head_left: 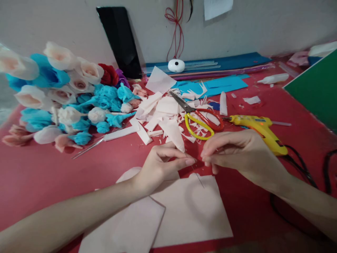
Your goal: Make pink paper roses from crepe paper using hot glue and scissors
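Note:
My left hand (pixel 163 163) and my right hand (pixel 234 153) meet fingertip to fingertip just above the red table (pixel 52 172). Both pinch with fingers pressed together. A thin wire (pixel 198 178) runs down from between them toward the pale pink paper sheet (pixel 192 211) lying under my hands. Whether each hand grips the wire is hard to tell; whatever sits between the fingertips is too small to make out. A second pink sheet (pixel 137 225) overlaps the first at the near left.
Red-and-yellow-handled scissors (pixel 200 117) lie on a heap of pale paper scraps (pixel 163 116). A yellow glue gun (pixel 259 130) rests to the right, its black cord (pixel 302 168) trailing past my right wrist. Paper flowers (pixel 65 102) crowd the left. Blue paper (pixel 218 86) and a green board (pixel 318 88) lie behind.

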Demonstrator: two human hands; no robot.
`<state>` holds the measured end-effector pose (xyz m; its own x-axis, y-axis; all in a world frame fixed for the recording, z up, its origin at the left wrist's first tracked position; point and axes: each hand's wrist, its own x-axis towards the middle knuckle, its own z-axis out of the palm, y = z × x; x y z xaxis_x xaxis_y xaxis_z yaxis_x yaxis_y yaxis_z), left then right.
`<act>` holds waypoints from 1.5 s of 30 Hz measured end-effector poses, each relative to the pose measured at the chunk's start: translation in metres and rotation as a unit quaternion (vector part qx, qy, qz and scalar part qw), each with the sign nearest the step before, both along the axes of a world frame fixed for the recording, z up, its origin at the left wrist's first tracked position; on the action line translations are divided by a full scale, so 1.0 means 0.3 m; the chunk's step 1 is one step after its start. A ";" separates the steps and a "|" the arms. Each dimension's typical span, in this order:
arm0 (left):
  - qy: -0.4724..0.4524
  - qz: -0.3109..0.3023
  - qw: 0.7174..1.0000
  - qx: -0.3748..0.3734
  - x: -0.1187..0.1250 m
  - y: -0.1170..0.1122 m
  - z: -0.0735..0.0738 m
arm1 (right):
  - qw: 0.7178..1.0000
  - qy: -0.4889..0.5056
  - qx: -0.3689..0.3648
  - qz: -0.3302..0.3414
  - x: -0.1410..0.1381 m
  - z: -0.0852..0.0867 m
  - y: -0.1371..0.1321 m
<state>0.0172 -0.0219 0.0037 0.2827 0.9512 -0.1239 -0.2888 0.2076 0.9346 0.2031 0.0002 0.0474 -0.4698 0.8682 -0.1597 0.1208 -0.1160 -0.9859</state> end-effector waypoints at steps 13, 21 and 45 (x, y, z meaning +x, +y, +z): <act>0.080 0.041 0.996 0.012 -0.007 0.005 0.011 | 0.986 -0.143 0.072 0.041 -0.026 -0.033 -0.007; 0.050 0.053 0.997 0.012 -0.003 0.006 0.018 | 0.993 -0.070 -0.083 0.041 -0.030 -0.039 -0.012; 0.065 0.043 0.997 0.021 -0.010 -0.003 0.028 | 0.994 -0.107 -0.014 -0.016 -0.041 -0.028 -0.037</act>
